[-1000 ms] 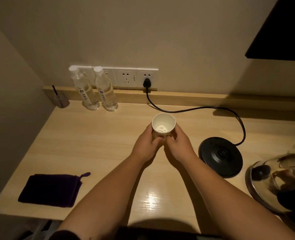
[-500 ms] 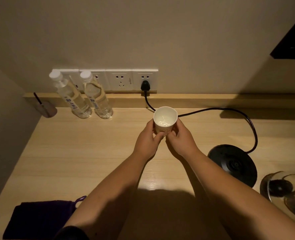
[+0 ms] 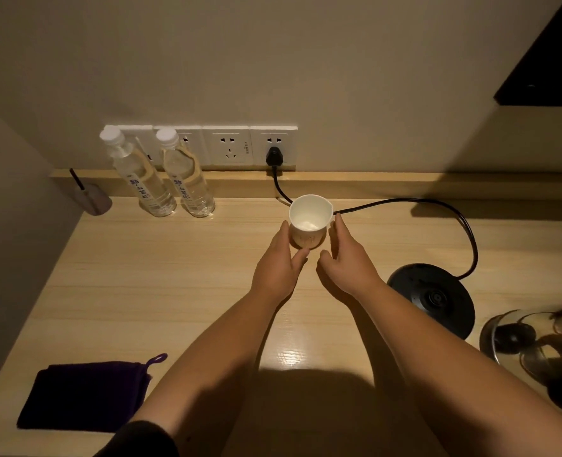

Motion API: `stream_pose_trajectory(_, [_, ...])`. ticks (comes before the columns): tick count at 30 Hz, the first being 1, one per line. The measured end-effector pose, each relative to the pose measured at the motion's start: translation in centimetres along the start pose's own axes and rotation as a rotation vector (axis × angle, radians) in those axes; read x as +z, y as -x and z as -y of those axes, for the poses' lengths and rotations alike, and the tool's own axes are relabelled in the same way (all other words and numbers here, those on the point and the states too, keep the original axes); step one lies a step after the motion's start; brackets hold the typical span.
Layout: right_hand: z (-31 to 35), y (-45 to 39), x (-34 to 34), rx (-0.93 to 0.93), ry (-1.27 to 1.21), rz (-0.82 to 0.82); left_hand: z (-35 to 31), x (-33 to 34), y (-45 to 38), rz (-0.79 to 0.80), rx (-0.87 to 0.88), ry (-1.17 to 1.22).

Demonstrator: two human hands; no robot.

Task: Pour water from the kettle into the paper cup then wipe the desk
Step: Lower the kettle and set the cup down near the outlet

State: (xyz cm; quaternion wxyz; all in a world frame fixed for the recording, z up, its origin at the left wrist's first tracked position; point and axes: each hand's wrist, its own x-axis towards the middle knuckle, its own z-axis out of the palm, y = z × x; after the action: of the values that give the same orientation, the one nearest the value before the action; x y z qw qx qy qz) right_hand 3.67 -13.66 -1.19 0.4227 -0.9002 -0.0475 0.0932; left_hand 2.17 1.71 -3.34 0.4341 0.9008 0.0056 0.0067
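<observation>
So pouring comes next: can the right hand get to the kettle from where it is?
Probably yes. The right hand sits open beside the paper cup, and the kettle stands off its base on that side, with only the low base between.

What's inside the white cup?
The paper cup looks empty: its white bottom shows, with no water clearly visible. The left hand and right hand sit beside its lower outside, partly covering it.

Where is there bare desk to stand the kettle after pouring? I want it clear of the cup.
The widest bare patch lies between the purple cloth, the water bottles and the left hand. The right is crowded: kettle base, cord, kettle.
</observation>
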Motion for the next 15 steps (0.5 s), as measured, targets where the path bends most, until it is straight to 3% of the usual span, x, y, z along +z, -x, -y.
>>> stream_pose_trajectory(8, [-1.2,7.9,-3.3,-0.204,0.43,0.023,-0.9,2.5,11.8,0.131,-0.026,-0.647])
stream_pose_trajectory(15, [-1.7,15.2,-6.2,-0.387,0.713,0.032,-0.9,4.2,17.0,0.173,-0.151,-0.752])
